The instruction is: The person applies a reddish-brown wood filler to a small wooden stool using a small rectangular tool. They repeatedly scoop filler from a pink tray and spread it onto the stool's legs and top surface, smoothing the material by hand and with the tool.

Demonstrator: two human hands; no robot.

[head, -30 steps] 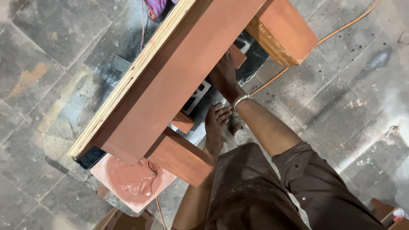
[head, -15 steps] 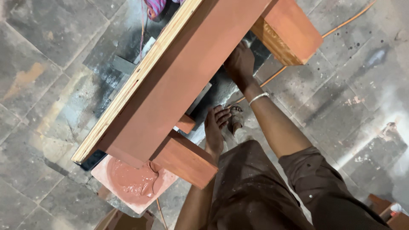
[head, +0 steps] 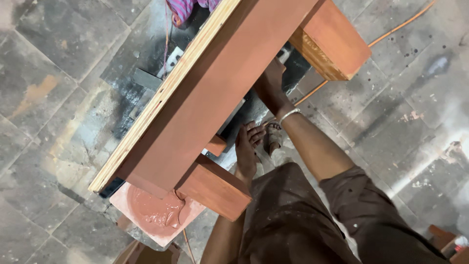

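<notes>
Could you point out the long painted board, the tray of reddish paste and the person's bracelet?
Long painted board [head: 215,93], head view, middle of its reddish face.
Tray of reddish paste [head: 151,212], head view, on the paste.
Bracelet [head: 289,115], head view, on the wrist band.

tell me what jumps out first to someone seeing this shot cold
A long board coated reddish brown runs diagonally across the middle, its pale plywood edge on the left, with blocks of the same colour fixed under each end. The right hand reaches beneath its far side, a thin bangle on the wrist. At lower left, a slab holding wet reddish paste lies on the grey stone floor.
</notes>
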